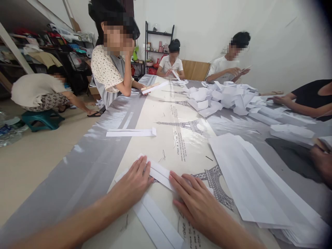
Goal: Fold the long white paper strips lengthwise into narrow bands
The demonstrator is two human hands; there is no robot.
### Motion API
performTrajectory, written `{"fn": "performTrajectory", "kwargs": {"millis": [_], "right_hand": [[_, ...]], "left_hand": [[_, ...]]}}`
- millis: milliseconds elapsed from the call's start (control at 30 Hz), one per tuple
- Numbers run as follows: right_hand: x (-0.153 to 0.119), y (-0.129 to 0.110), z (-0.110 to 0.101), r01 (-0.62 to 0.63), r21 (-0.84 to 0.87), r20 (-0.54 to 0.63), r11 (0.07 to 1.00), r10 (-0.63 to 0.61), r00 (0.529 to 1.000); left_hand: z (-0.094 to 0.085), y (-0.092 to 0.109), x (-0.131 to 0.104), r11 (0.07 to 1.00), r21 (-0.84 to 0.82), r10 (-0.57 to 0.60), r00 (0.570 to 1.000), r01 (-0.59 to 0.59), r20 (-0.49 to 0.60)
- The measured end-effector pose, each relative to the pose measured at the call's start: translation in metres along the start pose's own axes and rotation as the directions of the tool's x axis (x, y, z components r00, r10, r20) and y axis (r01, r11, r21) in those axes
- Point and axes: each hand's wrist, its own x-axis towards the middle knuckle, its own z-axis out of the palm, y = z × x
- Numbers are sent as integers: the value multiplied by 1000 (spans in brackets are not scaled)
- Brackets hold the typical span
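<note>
A folded white paper strip [158, 172] lies diagonally on the printed tablecloth [153, 110] in front of me. On its left end my left hand [137, 180] rests with the fingers close together, pressing the paper down. Further right, my right hand [194, 197] lies on the strip with its fingers spread somewhat apart, palm down. Beneath and nearer to me is another folded strip [158, 221], partly covered by the hands and the upper strip. One more folded strip [131, 132], with a small turned-up end, lies beyond my left hand.
A stack of white paper sheets [259, 186] lies at the right. Behind it is a heap of folded papers [220, 97]. Several people sit or stand around the table; one person's hand [321, 159] is at the right edge. Someone crouches on a green stool [43, 119] at left.
</note>
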Motion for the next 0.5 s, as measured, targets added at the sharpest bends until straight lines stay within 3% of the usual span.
{"fn": "performTrajectory", "kwargs": {"millis": [267, 500], "right_hand": [[-1, -1, -9, -54, 116, 13, 992, 53, 999], [3, 5, -3, -281, 450, -40, 848, 333, 942]], "left_hand": [[-10, -4, 34, 986, 43, -168, 977, 164, 131], [-21, 3, 47, 961, 0, -270, 933, 278, 239]]}}
